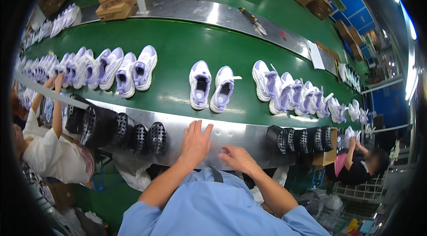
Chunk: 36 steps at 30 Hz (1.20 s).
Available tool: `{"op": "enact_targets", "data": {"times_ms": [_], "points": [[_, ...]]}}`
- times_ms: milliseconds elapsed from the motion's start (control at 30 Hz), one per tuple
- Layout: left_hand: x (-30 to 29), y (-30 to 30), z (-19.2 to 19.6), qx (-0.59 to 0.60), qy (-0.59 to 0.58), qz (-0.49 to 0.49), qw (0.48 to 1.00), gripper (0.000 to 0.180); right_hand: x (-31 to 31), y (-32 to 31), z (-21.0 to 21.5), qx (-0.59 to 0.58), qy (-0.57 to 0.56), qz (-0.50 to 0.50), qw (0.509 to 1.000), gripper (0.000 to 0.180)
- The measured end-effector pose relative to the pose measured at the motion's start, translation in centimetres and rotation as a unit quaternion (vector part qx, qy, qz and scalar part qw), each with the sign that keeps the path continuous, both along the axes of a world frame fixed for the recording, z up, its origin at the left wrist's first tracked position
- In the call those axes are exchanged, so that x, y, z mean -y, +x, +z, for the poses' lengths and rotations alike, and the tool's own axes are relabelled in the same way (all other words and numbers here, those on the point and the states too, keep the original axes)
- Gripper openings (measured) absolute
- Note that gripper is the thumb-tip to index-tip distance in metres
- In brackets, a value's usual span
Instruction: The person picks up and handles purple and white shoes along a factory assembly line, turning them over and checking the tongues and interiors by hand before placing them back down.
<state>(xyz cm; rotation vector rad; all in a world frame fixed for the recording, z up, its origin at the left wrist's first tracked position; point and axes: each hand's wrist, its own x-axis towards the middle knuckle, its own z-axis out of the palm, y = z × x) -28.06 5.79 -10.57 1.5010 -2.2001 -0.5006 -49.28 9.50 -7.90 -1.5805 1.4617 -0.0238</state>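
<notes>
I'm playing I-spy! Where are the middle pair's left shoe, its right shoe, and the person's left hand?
Left shoe [201, 85], head view: its foot opening.
Right shoe [224, 89], head view: its foot opening.
Left hand [195, 141], head view: its back.

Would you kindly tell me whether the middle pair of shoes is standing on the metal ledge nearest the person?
No, the middle pair of shoes stands on the green surface, just beyond that metal ledge.
</notes>
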Motion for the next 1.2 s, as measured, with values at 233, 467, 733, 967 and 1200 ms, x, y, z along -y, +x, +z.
{"op": "enact_targets", "data": {"times_ms": [233, 467, 733, 967, 1200], "points": [[13.3, -7.0, -2.5, 0.253, 0.159, 0.019, 0.954, 0.072, -3.8, -7.5, 2.2, 0.036, -0.011, -0.193, 0.980, 0.049], [18.8, -1.7, -7.0, 0.252, 0.124, 0.114, 0.953, 0.040, 6.1, -18.5, 1.4, -0.097, -0.268, -0.200, 0.938, 0.050], [11.2, 0.3, 0.4, 0.235, -0.049, 0.113, 0.964, 0.046, 19.0, -22.4, -6.7, -0.293, -0.175, -0.088, 0.936, 0.065], [5.2, -1.7, -0.7, -0.031, 0.172, 0.049, 0.983, 0.035, 20.4, -15.0, -5.7, -0.234, -0.260, -0.033, 0.936, 0.039], [7.7, -5.5, 2.5, -0.069, 0.008, -0.001, 0.998, 0.068, 1.4, -5.1, -4.3, -0.139, -0.298, -0.069, 0.942, 0.028]]}}
